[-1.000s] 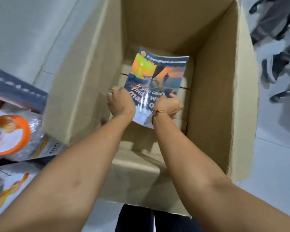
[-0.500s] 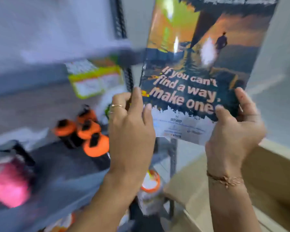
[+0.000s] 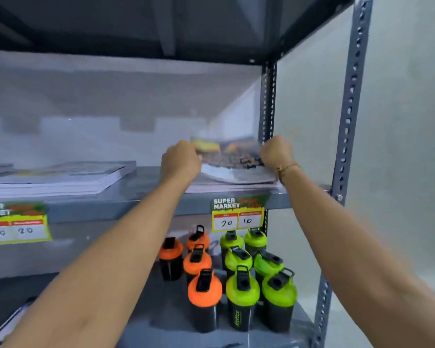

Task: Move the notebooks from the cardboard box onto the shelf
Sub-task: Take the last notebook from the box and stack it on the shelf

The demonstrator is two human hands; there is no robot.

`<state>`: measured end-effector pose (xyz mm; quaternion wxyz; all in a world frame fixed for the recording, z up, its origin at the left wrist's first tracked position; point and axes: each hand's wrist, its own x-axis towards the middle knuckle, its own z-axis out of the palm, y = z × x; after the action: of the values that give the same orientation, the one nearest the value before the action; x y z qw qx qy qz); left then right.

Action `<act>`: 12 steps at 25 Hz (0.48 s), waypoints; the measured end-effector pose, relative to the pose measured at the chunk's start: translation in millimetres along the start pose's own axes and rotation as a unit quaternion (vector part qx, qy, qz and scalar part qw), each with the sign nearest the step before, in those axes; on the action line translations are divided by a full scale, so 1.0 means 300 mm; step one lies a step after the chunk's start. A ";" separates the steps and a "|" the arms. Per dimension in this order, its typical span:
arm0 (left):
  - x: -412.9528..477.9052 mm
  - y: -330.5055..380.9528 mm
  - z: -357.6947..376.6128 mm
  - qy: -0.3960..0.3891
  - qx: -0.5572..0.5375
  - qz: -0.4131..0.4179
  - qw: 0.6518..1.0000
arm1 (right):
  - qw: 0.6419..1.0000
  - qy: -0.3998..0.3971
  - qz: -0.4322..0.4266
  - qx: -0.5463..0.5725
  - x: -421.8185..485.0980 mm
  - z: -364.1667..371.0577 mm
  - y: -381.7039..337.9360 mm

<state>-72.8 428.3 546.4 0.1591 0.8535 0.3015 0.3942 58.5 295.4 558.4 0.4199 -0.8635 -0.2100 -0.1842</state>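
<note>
While both arms reach up to the grey metal shelf (image 3: 146, 189), the left hand (image 3: 180, 159) and right hand (image 3: 276, 152) each grip one near corner of a notebook (image 3: 232, 156) with a glossy sunset cover.

Fingers: those of the left hand are curled into a loose fist, pinching the notebook's near-left corner; those of the right hand are curled the same way on its near-right corner. The fingertips themselves are hidden behind the knuckles. A thin bracelet (image 3: 285, 168) sits on the right wrist.

Notebook: between the two sets of fingers, lying almost flat, its near edge sagging onto a low stack of like notebooks (image 3: 236, 185) directly under the fingers, at the shelf's right end, just beside the perforated upright post (image 3: 268, 101). Its cover is blurred; the lettering cannot be read.

Left of the fingers, well apart: a second stack of notebooks (image 3: 60, 179), flat on the same shelf.

Below the fingers, on the shelf's front edge: a "SUPER MARKET" price tag (image 3: 237, 214) marked 20 and 10. A like tag (image 3: 17, 223), far left, marked 40 and 20.

Lower shelf, beneath the fingers: four orange-lidded shaker bottles (image 3: 204, 292) upright, with six green-lidded shaker bottles (image 3: 242, 295) just beside them on the right.
</note>
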 end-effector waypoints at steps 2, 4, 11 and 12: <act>-0.007 -0.025 0.034 -0.034 0.026 -0.040 0.998 | 0.994 -0.050 -0.033 -0.094 0.019 0.045 0.023; 0.001 -0.043 0.040 -0.035 0.047 -0.046 0.997 | 0.985 -0.083 -0.060 -0.136 0.035 0.055 0.019; 0.005 -0.077 0.042 -0.040 0.025 -0.050 0.998 | 0.991 -0.041 -0.068 -0.111 -0.030 0.048 0.020; 0.007 -0.081 0.040 -0.037 0.017 -0.048 0.998 | 0.993 -0.040 -0.072 -0.089 -0.048 0.032 0.030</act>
<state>-71.8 447.9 527.5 0.1740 0.8547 0.3426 0.3491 52.3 295.1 540.0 0.3180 -0.8867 -0.2715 -0.1973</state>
